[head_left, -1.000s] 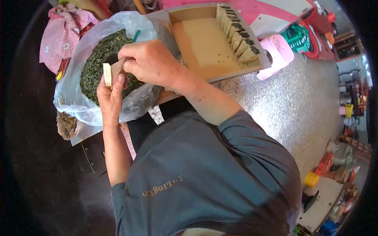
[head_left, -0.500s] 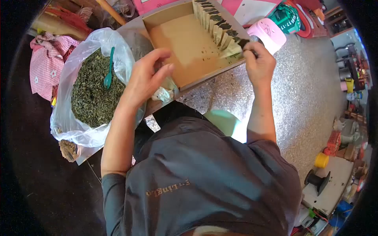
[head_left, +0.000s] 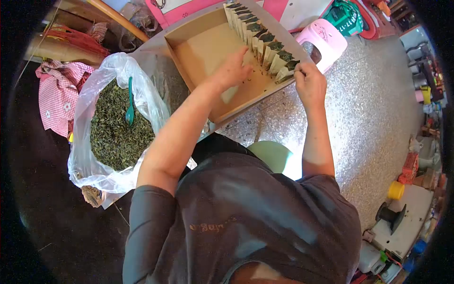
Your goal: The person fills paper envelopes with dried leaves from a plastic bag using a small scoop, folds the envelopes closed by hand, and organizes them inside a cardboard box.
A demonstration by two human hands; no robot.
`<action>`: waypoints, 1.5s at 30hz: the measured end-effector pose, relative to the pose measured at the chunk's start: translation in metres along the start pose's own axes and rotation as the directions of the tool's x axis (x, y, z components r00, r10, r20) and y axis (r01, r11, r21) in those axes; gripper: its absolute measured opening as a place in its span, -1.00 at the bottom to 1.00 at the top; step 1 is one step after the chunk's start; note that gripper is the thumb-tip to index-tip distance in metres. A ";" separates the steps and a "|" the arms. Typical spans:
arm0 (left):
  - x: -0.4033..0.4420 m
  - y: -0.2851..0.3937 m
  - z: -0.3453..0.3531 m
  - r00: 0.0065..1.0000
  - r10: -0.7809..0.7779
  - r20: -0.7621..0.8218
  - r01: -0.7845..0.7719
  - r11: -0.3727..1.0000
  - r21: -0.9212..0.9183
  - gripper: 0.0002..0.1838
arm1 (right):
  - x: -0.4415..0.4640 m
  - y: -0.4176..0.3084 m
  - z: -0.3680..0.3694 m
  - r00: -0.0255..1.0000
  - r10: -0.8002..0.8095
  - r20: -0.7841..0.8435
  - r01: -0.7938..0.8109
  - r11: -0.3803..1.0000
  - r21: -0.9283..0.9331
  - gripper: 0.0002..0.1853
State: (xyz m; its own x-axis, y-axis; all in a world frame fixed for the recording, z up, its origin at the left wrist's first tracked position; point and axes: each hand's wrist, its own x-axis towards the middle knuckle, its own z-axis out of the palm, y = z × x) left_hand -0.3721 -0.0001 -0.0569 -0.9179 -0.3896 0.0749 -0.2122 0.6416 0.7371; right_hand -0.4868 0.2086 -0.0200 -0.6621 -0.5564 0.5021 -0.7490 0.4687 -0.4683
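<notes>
A shallow cardboard box [head_left: 189, 31] lies tilted across my view, with a row of small paper bags [head_left: 267, 57] filled with dark dried leaves along its right side. My left hand [head_left: 231, 72] is over the middle of the box, fingers apart and holding nothing, close to the row. At the box's near right corner, my right hand [head_left: 312, 84] has its fingers closed beside the last bag. Whether they grip that bag or the box edge is hidden. To the left, a clear plastic bag [head_left: 85, 156] holds loose dried leaves [head_left: 120, 142], with a green plastic spoon [head_left: 130, 113] on top.
A pink stool [head_left: 326, 40] stands beyond the box's right corner. Below the box is a pale green round object [head_left: 272, 154] on the speckled floor [head_left: 369, 104]. A checked pink cloth [head_left: 59, 102] hangs at left. A black spool [head_left: 391, 217] sits at the right.
My left hand has moved right and forward, from the box's left edge to over its middle. My right hand has shifted slightly down, staying by the corner. The camera view has shifted a little.
</notes>
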 end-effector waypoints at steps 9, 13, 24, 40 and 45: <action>0.016 0.006 0.015 0.999 0.034 -0.022 -0.035 0.997 -0.069 -0.29 | 0.005 0.002 0.010 0.999 -0.013 0.045 0.016 0.998 -0.058 -0.93; 0.019 0.004 0.021 0.998 0.059 -0.018 -0.060 0.998 -0.034 -0.32 | 0.005 0.001 0.013 0.999 -0.011 0.038 0.013 0.999 -0.049 -0.92; 0.039 -0.009 0.030 0.980 -0.164 -0.112 0.094 0.878 -0.469 -0.32 | 0.002 0.007 0.018 0.998 0.046 0.046 -0.046 0.999 -0.013 -0.83; 0.067 -0.011 0.053 0.996 -0.040 -0.081 -0.001 0.891 -0.453 -0.32 | -0.001 0.006 0.025 0.999 0.045 -0.003 -0.045 0.999 -0.016 -0.74; 0.074 -0.024 0.063 0.991 -0.005 -0.130 -0.054 0.891 -0.450 -0.33 | -0.001 0.003 0.025 0.997 0.016 -0.076 -0.016 1.000 0.002 -0.64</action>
State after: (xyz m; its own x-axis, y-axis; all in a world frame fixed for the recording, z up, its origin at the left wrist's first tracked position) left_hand -0.4563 -0.0027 -0.1110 -0.8654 -0.4756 0.1578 0.0115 0.2960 0.9551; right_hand -0.4881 0.1930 -0.0403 -0.6743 -0.4950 0.5480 -0.7380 0.4764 -0.4779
